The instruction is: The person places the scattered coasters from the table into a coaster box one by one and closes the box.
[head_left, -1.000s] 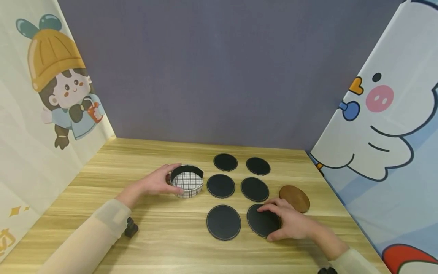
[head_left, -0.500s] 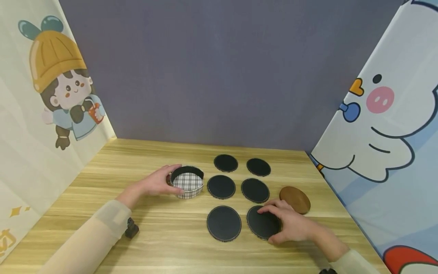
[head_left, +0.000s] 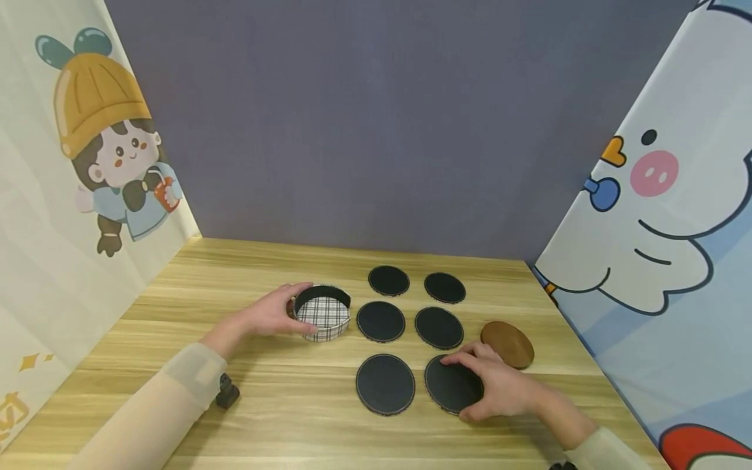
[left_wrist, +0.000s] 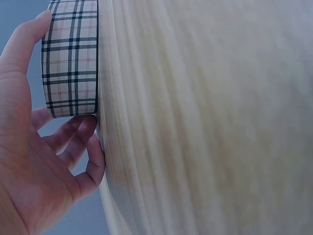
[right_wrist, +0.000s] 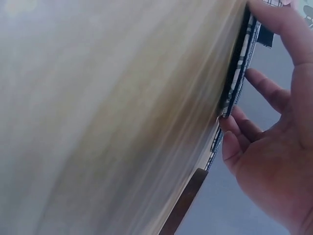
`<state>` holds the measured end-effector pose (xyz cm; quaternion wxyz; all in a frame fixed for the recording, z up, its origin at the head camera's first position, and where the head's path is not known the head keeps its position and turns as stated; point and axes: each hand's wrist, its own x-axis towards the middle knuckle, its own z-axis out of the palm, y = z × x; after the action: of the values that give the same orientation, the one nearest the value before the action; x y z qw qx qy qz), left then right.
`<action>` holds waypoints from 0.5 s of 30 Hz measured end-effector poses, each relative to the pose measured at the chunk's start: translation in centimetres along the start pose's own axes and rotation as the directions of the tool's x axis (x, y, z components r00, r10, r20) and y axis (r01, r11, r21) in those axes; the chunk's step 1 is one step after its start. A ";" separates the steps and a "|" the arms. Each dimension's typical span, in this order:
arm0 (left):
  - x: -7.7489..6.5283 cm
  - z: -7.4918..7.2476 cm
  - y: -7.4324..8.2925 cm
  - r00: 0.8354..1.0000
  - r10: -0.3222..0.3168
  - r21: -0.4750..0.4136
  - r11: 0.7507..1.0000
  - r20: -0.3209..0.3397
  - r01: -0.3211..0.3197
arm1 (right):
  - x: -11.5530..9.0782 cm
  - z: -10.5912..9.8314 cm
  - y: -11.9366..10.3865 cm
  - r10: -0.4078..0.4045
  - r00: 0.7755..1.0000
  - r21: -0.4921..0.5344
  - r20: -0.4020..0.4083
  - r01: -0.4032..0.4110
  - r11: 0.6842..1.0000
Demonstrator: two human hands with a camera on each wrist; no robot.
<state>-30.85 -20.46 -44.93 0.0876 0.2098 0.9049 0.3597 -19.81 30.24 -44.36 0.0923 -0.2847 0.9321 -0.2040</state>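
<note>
In the head view, my left hand (head_left: 276,312) grips a round, open-topped coaster holder (head_left: 323,316) at left of centre. The holder has a plaid floor and wall and a dark inner side. Its plaid outer wall (left_wrist: 72,58) fills the top of the left wrist view, thumb on one side and fingers curled behind. My right hand (head_left: 499,382) pinches a round black coaster (head_left: 451,385) by its edges, thumb at the near rim, fingers at the far one. The right wrist view shows that coaster's plaid edge (right_wrist: 239,68) between thumb and fingers.
More black coasters lie flat in two columns, among them a near-left coaster (head_left: 385,384), a middle-left coaster (head_left: 380,321) and a middle-right coaster (head_left: 438,328). A brown oval disc (head_left: 508,344) lies beyond my right hand. Printed curtains flank the wooden table (head_left: 282,418); a grey wall stands behind.
Very little differs. My right hand and its coaster have shifted a touch toward me. My left hand stays around the holder.
</note>
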 end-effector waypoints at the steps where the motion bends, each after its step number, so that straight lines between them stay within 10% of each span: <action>1: 0.0 0.0 0.0 1.000 0.001 0.001 1.000 0.000 -0.001 | 0.0 0.0 0.0 -0.001 1.000 0.005 0.001 0.001 1.000; 15: 0.0 0.0 0.0 1.000 -0.013 -0.021 1.000 0.004 0.013 | 1.0 -0.4 -0.5 -0.021 0.977 0.026 -0.212 0.027 0.999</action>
<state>-30.82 -20.48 -44.92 0.0938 0.2035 0.9024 0.3681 -20.54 29.41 -43.79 -0.0059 -0.2711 0.9302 -0.2475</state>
